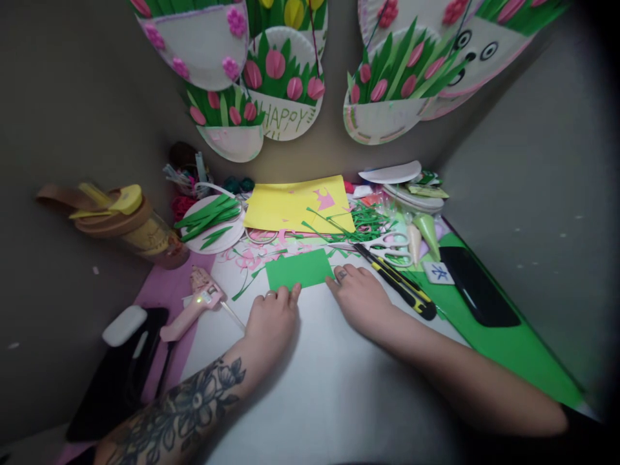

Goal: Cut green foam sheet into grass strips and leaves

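A rectangle of green paper lies on the white work surface in front of me. At its lower edge is my left hand, with the fingers curled and the index fingertip on the paper. My right hand is at the paper's right corner, its fingers bent down and the thumb near the edge. Both hands appear to grip the paper's near edge; the undersides of the fingers are hidden. Just right of my right hand lies a yellow-and-black utility knife. White-handled scissors rest behind it.
A pink glue gun lies to the left, near a tumbler. Green leaf strips sit on a paper plate. Yellow paper and scraps lie at the back. A black phone is on the right. Paper-plate tulip crafts hang above.
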Demonstrator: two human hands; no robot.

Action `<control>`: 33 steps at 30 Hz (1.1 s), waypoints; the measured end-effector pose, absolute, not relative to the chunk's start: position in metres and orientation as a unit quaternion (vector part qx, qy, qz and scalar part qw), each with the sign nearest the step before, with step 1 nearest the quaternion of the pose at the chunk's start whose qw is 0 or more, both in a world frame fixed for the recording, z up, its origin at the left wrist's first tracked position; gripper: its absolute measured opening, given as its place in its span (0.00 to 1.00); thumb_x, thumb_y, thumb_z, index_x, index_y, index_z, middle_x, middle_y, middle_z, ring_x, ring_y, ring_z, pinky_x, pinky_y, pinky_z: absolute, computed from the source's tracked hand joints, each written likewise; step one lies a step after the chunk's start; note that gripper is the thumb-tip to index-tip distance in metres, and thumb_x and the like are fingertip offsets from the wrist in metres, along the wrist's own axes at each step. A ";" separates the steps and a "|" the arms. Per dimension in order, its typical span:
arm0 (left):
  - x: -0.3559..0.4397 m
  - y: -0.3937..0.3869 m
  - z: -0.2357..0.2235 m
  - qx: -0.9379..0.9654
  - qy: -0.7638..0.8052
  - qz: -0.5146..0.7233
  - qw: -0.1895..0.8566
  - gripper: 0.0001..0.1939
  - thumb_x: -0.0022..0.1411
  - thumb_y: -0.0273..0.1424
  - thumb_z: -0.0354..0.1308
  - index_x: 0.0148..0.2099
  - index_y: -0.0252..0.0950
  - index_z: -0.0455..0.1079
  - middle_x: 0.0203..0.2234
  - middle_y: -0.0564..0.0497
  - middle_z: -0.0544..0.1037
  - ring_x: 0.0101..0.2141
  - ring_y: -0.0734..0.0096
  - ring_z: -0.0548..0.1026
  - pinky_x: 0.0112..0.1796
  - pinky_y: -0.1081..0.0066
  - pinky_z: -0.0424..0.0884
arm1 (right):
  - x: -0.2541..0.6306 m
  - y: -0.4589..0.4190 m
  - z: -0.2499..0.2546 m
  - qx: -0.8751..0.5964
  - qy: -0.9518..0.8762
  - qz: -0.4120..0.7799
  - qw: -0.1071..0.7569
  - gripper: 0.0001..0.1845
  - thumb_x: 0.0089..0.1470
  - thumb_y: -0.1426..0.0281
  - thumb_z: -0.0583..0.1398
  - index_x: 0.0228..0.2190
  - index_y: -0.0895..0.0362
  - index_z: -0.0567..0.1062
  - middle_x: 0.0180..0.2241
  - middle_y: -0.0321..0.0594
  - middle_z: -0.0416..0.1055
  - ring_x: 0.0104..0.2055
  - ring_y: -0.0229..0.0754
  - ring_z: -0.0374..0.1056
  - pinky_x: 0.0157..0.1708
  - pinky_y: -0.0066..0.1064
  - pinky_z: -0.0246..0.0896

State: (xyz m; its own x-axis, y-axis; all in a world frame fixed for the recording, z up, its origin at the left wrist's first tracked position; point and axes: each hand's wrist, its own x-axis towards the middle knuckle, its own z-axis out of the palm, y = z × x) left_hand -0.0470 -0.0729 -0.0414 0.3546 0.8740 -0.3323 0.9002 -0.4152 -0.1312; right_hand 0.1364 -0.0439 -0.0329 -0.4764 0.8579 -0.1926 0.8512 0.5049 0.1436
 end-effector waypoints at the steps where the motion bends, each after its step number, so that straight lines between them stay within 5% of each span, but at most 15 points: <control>1: -0.047 -0.073 -0.041 0.823 0.538 -0.179 0.039 0.28 0.65 0.22 0.44 0.66 0.34 0.51 0.40 0.40 0.72 0.38 0.57 0.74 0.34 0.61 0.70 | 0.137 -0.043 -0.032 0.502 0.856 0.013 0.123 0.17 0.59 0.77 0.50 0.45 0.62 0.74 0.45 0.53 0.69 0.46 0.50 0.62 0.39 0.37 0.52; 10: -0.045 -0.074 -0.025 0.812 0.544 -0.200 0.069 0.26 0.64 0.19 0.42 0.64 0.28 0.55 0.40 0.38 0.73 0.40 0.56 0.74 0.36 0.61 0.70 | 0.143 -0.038 -0.030 0.519 0.843 0.004 0.140 0.15 0.58 0.77 0.50 0.41 0.62 0.74 0.42 0.52 0.71 0.45 0.50 0.64 0.38 0.36 0.53; 16: -0.048 -0.074 -0.013 0.790 0.570 -0.209 0.085 0.16 0.60 0.19 0.45 0.43 0.25 0.73 0.35 0.36 0.74 0.38 0.58 0.74 0.36 0.64 0.68 | 0.150 -0.037 -0.032 0.505 0.856 0.008 0.109 0.15 0.55 0.79 0.51 0.39 0.60 0.75 0.39 0.50 0.72 0.42 0.49 0.66 0.34 0.35 0.53; 26: -0.062 -0.064 -0.015 0.784 0.604 -0.142 0.025 0.16 0.61 0.21 0.41 0.40 0.29 0.70 0.34 0.39 0.73 0.34 0.57 0.74 0.30 0.64 0.67 | 0.183 -0.029 -0.034 0.540 0.841 -0.017 -0.009 0.19 0.59 0.74 0.50 0.47 0.55 0.75 0.42 0.45 0.72 0.43 0.45 0.65 0.39 0.32 0.56; 33: -0.063 -0.054 -0.041 0.802 0.595 -0.010 0.045 0.09 0.65 0.30 0.46 0.42 0.34 0.66 0.37 0.45 0.73 0.38 0.62 0.72 0.39 0.65 0.66 | 0.231 -0.029 -0.043 0.656 0.748 0.033 -0.097 0.18 0.57 0.66 0.55 0.47 0.59 0.73 0.45 0.48 0.71 0.48 0.51 0.64 0.44 0.36 0.57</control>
